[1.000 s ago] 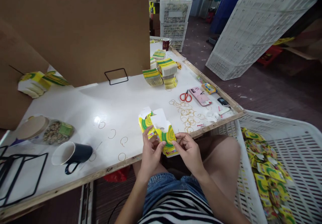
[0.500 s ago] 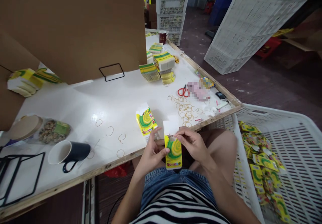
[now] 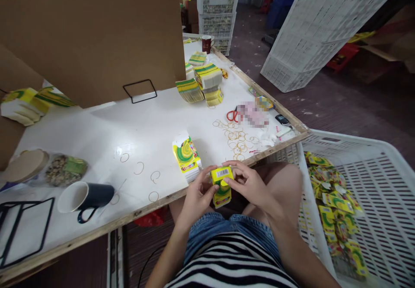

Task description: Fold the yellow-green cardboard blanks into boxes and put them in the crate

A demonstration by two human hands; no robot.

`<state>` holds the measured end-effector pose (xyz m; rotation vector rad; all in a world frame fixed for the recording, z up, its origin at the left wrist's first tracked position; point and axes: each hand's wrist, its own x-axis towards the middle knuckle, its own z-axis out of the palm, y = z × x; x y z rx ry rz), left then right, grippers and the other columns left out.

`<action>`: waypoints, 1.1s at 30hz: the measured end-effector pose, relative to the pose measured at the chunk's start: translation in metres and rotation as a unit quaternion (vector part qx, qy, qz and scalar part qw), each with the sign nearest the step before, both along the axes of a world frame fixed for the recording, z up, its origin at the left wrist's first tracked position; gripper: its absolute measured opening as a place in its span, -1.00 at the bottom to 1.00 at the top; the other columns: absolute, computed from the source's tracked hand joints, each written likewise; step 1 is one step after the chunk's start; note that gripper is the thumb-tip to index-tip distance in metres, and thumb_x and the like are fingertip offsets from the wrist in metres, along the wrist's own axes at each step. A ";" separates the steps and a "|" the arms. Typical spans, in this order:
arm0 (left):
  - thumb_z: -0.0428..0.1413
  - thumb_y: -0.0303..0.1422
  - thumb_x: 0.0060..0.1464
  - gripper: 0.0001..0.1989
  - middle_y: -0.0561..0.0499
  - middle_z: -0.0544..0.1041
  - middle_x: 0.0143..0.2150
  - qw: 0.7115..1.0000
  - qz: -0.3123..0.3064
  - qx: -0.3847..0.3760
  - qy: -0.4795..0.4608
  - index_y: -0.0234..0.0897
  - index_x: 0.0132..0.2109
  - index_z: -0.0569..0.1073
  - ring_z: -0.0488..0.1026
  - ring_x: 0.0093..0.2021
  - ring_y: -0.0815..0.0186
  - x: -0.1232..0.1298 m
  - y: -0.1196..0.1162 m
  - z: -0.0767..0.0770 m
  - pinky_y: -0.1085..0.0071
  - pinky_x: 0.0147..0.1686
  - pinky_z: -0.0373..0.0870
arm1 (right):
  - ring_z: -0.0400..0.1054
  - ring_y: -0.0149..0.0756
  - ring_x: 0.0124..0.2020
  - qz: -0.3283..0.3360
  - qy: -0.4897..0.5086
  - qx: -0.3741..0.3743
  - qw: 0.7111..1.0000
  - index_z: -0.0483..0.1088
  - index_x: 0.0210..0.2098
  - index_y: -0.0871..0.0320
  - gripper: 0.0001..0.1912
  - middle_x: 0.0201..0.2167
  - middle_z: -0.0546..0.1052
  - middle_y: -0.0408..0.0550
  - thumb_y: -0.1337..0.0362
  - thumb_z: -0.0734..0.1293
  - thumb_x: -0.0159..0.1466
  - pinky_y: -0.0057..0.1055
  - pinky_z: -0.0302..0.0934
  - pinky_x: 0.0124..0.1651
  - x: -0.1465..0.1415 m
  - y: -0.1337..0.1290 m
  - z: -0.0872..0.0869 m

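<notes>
Between both hands, above my lap, is a small yellow and green cardboard box (image 3: 222,199). Its top flap, printed with a barcode, is folded over towards me. My left hand (image 3: 201,193) grips the box's left side, thumb on the front. My right hand (image 3: 247,182) pinches the upper right side, with the thumb on the flap and the fingers behind the top edge. Just beyond my left hand, a stack of flat yellow and green cartons (image 3: 186,154) lies at the table's near edge.
Rubber bands (image 3: 238,141) and red-handled scissors (image 3: 232,115) lie on the table (image 3: 110,128). Bundled cartons (image 3: 207,75) sit farther back. A dark mug (image 3: 100,194) stands at left. At right, a white crate (image 3: 366,150) holds many yellow packs. A large brown cardboard sheet (image 3: 97,33) blocks the back left.
The box's white top flap, upright before, is now folded down, showing its yellow barcode side. My right hand has shifted from the opening's edge to the folded top.
</notes>
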<state>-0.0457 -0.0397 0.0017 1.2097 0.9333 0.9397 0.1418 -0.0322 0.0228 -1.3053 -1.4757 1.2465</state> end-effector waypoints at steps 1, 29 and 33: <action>0.14 -0.27 0.18 -0.50 -0.15 0.52 0.06 1.000 -0.013 0.003 -0.007 -0.19 0.23 0.28 0.52 -0.03 0.15 0.000 0.000 0.000 0.29 -0.03 0.44 | 0.25 -0.38 -0.52 -0.004 -0.017 -0.001 1.000 0.41 -0.02 0.13 -0.66 -0.54 0.37 -0.23 0.19 0.34 0.22 -0.49 0.18 -0.44 -0.002 0.000 -0.001; 0.20 -0.32 0.14 -0.54 -0.13 0.59 -0.03 0.993 -0.009 -0.015 -0.114 -0.20 0.16 0.31 0.57 -0.10 0.17 0.006 -0.004 0.018 0.34 -0.14 0.50 | 0.44 -0.25 -0.20 -0.035 0.048 0.081 0.995 0.49 -0.10 0.06 -0.79 -0.19 0.55 -0.04 0.18 0.34 0.29 -0.36 0.35 -0.16 -0.001 -0.003 -0.011; 0.15 -0.32 0.18 -0.55 -0.14 0.54 0.05 0.998 -0.013 0.023 -0.056 -0.18 0.20 0.30 0.54 -0.03 0.17 0.009 -0.006 0.019 0.29 -0.05 0.48 | 0.46 -0.24 -0.21 -0.065 0.082 0.081 0.991 0.51 -0.19 0.09 -0.82 -0.24 0.57 -0.04 0.18 0.39 0.24 -0.35 0.38 -0.15 -0.004 -0.008 -0.010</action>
